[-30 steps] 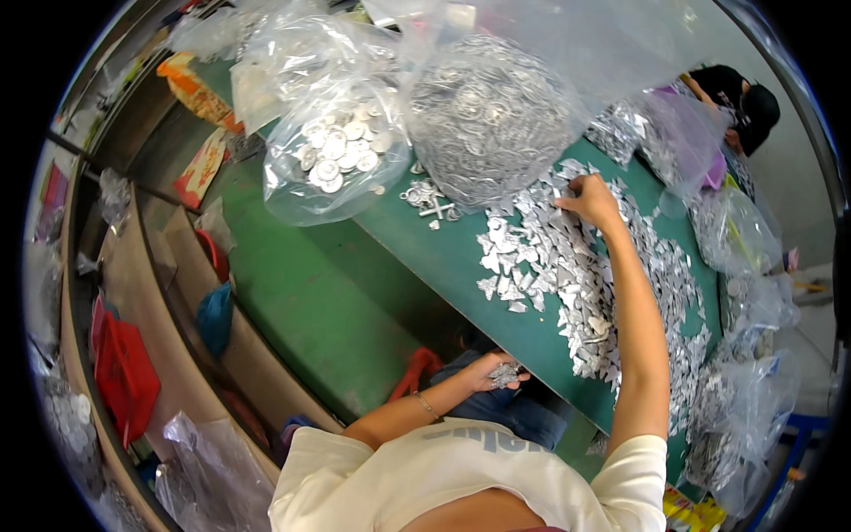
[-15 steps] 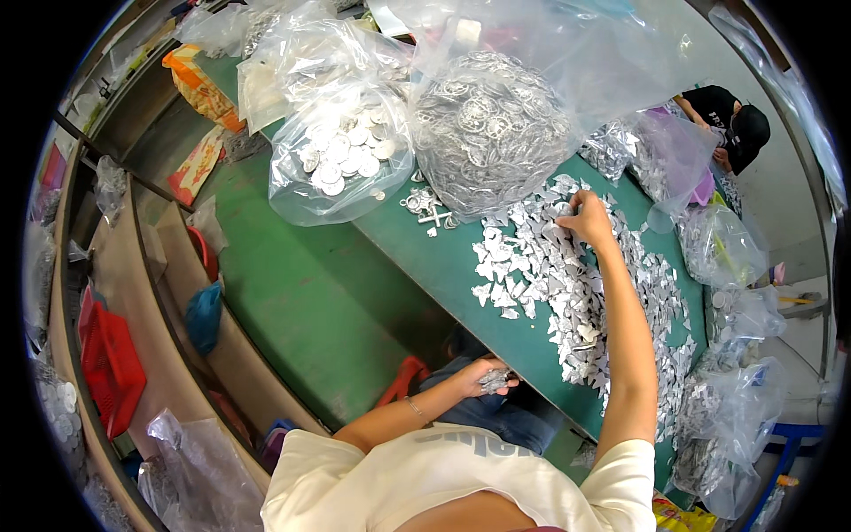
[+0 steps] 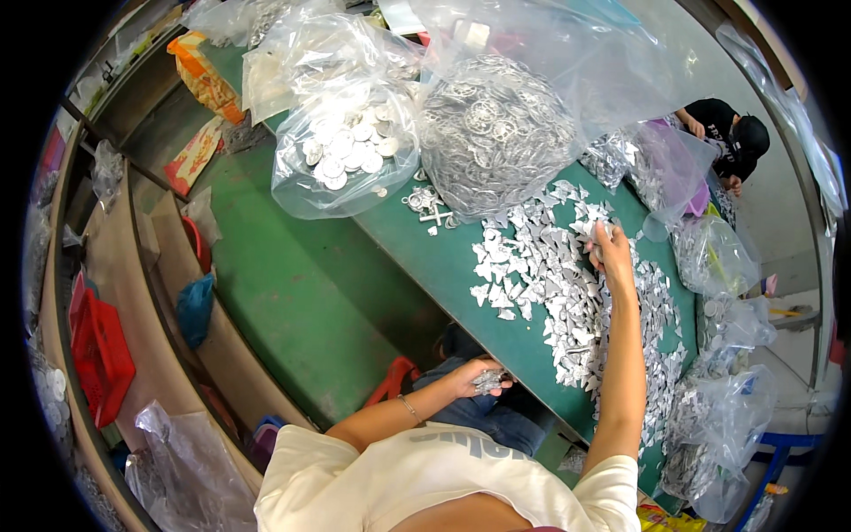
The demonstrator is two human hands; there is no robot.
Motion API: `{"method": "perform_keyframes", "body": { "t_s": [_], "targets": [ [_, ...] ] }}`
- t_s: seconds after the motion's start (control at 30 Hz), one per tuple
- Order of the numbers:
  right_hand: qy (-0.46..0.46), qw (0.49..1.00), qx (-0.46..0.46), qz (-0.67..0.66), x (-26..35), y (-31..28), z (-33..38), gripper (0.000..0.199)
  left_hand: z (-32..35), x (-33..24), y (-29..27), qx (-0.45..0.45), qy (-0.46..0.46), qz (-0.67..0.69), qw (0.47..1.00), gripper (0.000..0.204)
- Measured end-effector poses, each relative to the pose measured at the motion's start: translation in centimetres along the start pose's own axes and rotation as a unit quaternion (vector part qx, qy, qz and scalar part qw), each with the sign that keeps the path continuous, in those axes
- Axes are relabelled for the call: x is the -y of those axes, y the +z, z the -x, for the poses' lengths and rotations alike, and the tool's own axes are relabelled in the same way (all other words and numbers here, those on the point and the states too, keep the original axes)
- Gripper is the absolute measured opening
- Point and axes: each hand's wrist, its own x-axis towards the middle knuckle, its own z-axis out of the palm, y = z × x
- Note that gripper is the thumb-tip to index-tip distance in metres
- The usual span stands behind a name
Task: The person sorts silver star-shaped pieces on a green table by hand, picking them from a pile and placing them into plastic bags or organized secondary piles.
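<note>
A: What's changed since a second ago?

B: Right hand [image 3: 610, 253] sits a bit nearer the big bag of metal rings [image 3: 496, 133] now, still in the spread of small silver pieces [image 3: 567, 293] on the green table [image 3: 417, 239]. Fingers curl round a piece or two, pinching, not flat.

A: Left hand [image 3: 479, 379]?

B: Hardly moved. Low by the lap, just under the table's near edge, closed on a small clump of silver pieces [image 3: 489, 381].

A: So what does that mean?

B: Looks like picking goes on; one hand gathers, the other stores.

A: Edges, room?

B: Pieces run close to the near edge on the right, so some could slip off. Bare green strip left of the pile is free. Bag of round discs [image 3: 341, 151] and the ring bag block the far side. More bags [image 3: 714, 257] crowd the right end, where another person [image 3: 731, 137] sits.
</note>
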Motion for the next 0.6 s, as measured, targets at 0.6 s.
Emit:
{"method": "perform_keyframes", "body": {
  "t_s": [0.6],
  "targets": [
    [-0.113,0.967,0.037,0.224,-2.0,-0.5,1.6,0.019,-0.1,0.0,-0.3,0.024,0.009,0.019,0.999,0.032]
  ]
}}
